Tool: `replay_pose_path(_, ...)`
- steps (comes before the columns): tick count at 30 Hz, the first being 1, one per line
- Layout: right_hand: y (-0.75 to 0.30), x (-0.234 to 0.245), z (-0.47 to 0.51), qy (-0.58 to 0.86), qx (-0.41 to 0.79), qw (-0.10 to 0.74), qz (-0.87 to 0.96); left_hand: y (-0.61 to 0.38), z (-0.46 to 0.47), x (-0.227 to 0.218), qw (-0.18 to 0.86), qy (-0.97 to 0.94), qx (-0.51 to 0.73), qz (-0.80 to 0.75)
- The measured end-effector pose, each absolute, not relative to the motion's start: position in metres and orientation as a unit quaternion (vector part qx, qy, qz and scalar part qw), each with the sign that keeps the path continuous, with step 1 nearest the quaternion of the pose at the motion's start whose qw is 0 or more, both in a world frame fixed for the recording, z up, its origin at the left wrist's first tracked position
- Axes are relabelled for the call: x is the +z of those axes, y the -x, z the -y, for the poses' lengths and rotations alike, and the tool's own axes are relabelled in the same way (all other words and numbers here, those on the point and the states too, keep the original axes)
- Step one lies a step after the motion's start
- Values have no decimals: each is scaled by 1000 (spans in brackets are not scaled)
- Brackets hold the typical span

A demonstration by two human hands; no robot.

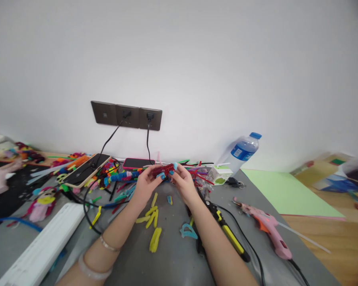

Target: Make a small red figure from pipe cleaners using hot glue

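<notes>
Between both hands is a dark red piece (pixel 163 170) that looks like bent pipe cleaner, held above the grey mat. My left hand (pixel 149 180) pinches its left end, and my right hand (pixel 181 179) closes on its right end. A small light blue bit shows by the right fingertips, though I cannot tell whether it is attached. Below the hands lie several yellow folded pipe cleaner pieces (pixel 155 239), a small blue and yellow piece (pixel 170 200) and a light blue loop (pixel 188 231). Yellow-and-black pliers (pixel 231 237) rest beside my right forearm.
A pink glue gun (pixel 270 230) lies at right, near green paper (pixel 286 192). A water bottle (pixel 241 153) leans on the wall beside a small white box (pixel 219 174). Black cables run from wall sockets (pixel 127 116). At left are a phone (pixel 88 171) and a long white box (pixel 44 246).
</notes>
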State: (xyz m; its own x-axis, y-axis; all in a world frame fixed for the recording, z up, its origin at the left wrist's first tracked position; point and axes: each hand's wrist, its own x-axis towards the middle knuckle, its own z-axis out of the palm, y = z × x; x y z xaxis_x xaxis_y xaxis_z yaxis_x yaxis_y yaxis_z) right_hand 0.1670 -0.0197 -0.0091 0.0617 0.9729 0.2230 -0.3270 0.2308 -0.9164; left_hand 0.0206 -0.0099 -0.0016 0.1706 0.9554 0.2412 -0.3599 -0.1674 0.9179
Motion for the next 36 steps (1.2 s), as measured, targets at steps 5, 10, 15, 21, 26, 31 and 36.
replay_pose_path(5, -167, -9, 21, 357, 506, 635, 462, -21, 10, -1, 582, -498, 571, -295)
replay_pose_path(10, -167, -9, 20, 340, 513, 636, 466, -21, 12, 1, 588, -493, 561, -311)
replay_pose_path(15, -167, -9, 20, 340, 512, 633, 471, -21, 13, 4, 592, -490, 562, -305)
replay_pose_path(21, -167, -9, 21, 337, 514, 635, 468, -20, 13, 3, 592, -488, 562, -308)
replay_pose_path(26, -167, -9, 21, 349, 511, 633, 465, -20, 12, 1, 591, -490, 562, -308)
replay_pose_path(31, -167, -10, 21, 351, 504, 639, 462, -20, 10, -1, 594, -490, 559, -309)
replay_pose_path(36, -168, -10, 20, 345, 499, 642, 469, -19, 9, -4, 597, -488, 557, -309)
